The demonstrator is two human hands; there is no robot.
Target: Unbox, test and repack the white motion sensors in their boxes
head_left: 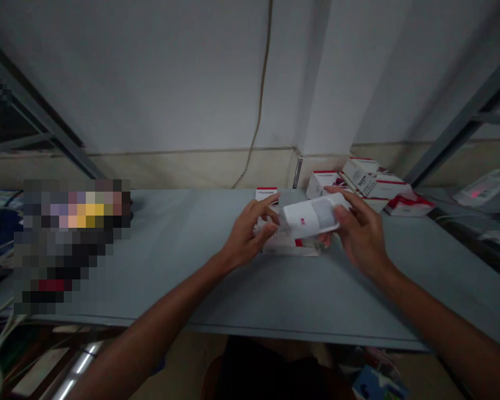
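Note:
A white device [312, 216] with a greyish window and a small red mark is tilted above the table, gripped at its right end by my right hand [362, 230]. Beside its left end is my left hand [252, 228], fingers curled with thumb and fingertips apart; some clear plastic seems to lie between them and the device, too blurred to be sure. Under the device and behind my left hand, a white and red box [289, 250] rests on the grey-blue table [183, 233], partly hidden.
Several white and red boxes [360, 175] are piled at the back right against the wall. A pixelated area covers the table's left side. Cables and a clear packet [483, 189] are at the far right. A cable [263, 83] hangs down the wall.

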